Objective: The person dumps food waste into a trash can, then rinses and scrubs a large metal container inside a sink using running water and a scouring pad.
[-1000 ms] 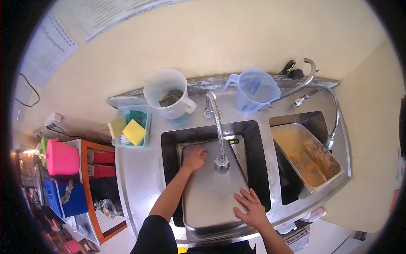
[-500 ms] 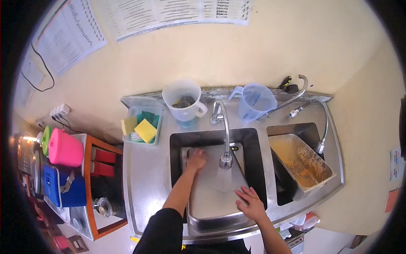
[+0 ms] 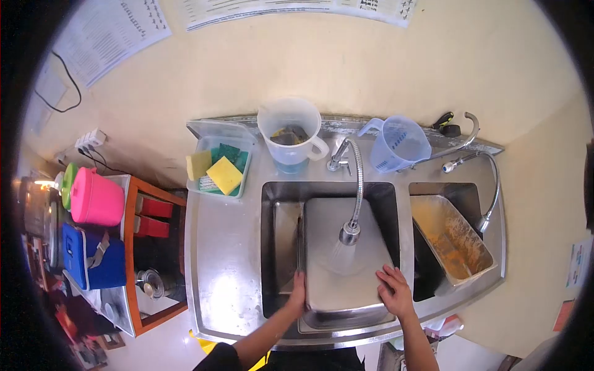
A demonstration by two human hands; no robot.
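Observation:
A steel pan (image 3: 331,275) lies bottom up in the left sink basin (image 3: 272,247). Water falls on it from the flexible faucet (image 3: 350,234). My left hand (image 3: 297,295) grips the pan's left side near the front, partly hidden by its edge. My right hand (image 3: 396,293) holds the opposite side, its fingertips resting over the edge onto the flat bottom.
In the right basin sits a food-stained steel pan (image 3: 455,241) beside a second flexible faucet (image 3: 487,198). Behind the basins stand a white pitcher (image 3: 288,123) and a bluish measuring jug (image 3: 401,145). A container (image 3: 241,188) with sponges (image 3: 224,175) is at left.
My left hand has moved from inside the basin's back left to the pan's near left side. The pan has shifted, exposing the basin's left part. My right hand stays at the right side.

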